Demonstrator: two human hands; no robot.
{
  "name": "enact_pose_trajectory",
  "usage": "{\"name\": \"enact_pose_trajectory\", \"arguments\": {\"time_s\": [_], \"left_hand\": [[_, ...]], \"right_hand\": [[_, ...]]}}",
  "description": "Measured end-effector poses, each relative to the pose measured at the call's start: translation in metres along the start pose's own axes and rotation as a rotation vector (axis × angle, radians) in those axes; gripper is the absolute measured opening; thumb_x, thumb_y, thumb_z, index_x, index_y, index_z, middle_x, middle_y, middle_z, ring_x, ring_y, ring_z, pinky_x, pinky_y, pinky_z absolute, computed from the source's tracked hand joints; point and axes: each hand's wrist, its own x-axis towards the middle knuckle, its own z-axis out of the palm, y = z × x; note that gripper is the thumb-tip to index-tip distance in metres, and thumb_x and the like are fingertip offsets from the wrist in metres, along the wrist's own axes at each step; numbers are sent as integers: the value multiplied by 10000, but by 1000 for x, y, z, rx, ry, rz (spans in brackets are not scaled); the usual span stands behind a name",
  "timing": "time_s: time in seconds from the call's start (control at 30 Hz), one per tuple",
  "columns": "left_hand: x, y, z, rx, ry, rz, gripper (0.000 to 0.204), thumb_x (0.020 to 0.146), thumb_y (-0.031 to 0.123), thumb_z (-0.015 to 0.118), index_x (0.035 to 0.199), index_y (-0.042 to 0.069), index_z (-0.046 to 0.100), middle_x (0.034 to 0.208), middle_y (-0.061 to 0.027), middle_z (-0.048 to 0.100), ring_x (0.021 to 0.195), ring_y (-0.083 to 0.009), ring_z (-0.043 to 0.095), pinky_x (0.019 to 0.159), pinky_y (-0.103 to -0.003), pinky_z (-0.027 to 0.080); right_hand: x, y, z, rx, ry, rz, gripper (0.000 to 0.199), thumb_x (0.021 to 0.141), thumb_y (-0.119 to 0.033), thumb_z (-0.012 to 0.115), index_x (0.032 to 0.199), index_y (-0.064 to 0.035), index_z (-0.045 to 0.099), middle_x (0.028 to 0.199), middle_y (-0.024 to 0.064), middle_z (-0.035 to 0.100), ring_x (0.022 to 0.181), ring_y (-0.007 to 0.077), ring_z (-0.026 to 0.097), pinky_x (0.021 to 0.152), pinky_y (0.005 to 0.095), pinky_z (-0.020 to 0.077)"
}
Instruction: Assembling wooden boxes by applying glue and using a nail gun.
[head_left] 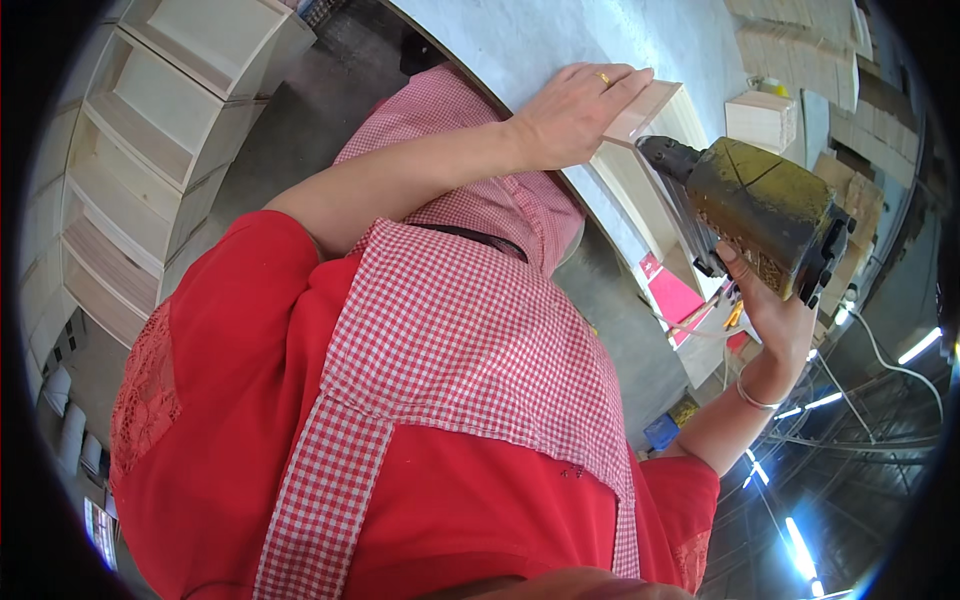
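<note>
My right hand (771, 310) is wrapped around the grip of a nail gun (765, 200) with a worn yellow-and-black body. The tool's black nose meets the corner of a light wooden box frame (640, 200) lying on the workbench. At that frame's far end, my left hand (572, 112) presses on the short end board (643, 112), its fingers bent over the edge and a ring on one finger. The nail gun hides part of the frame's right side, and the trigger is out of sight behind it.
Stacked open wooden boxes (150, 140) rise at the left. A small wooden block (762, 120) and piles of boards (800, 55) lie on the far right of the pale workbench (560, 35). Near the frame is a pink sheet (677, 300); a pale hose (885, 355) hangs at right.
</note>
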Motion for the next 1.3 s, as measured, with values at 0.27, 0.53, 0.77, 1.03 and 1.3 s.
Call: {"name": "enact_pose_trajectory", "arguments": {"time_s": [0.27, 0.53, 0.77, 1.03, 1.3], "left_hand": [[2, 2, -1, 19, 57, 22, 687, 788, 51, 641, 1422, 19, 379, 1324, -173, 513, 1215, -322, 508, 1050, -437, 377], [7, 4, -8, -30, -27, 29, 772, 792, 65, 682, 1471, 27, 316, 1398, -197, 442, 1281, -376, 441, 1071, -465, 359], [48, 7, -74, 26, -409, -419, 480, 852, 157, 568, 1275, -55, 485, 1128, -249, 620, 1060, -403, 595, 914, -449, 468], [103, -14, -93, 285, -739, -534, 450, 862, 310, 522, 1044, -91, 618, 972, -261, 671, 929, -396, 645, 838, -444, 494], [128, -44, -83, 246, -773, -680, 587, 830, 399, 583, 1069, -135, 636, 973, -244, 677, 817, -295, 670, 699, -428, 528]], "right_hand": [[3, 6, -3, -31, -33, 37, 413, 800, -95, 812, 1144, 39, 629, 1092, 106, 702, 931, 165, 655, 821, 292, 525], [-36, 32, -5, 110, 382, 125, 283, 832, -150, 787, 1005, 33, 657, 835, 44, 655, 742, 97, 606, 634, 259, 491], [-97, 125, 6, 81, 764, 559, 340, 864, -182, 737, 1084, 34, 593, 861, 58, 619, 703, 131, 588, 626, 273, 478], [-142, 294, 131, -362, 694, 540, 589, 802, -56, 601, 1366, 25, 451, 1110, 296, 627, 969, 477, 613, 833, 503, 489], [-101, 265, 162, -397, 484, 885, 609, 856, -140, 606, 1430, -64, 416, 1042, 309, 641, 906, 479, 635, 765, 539, 506]]}}
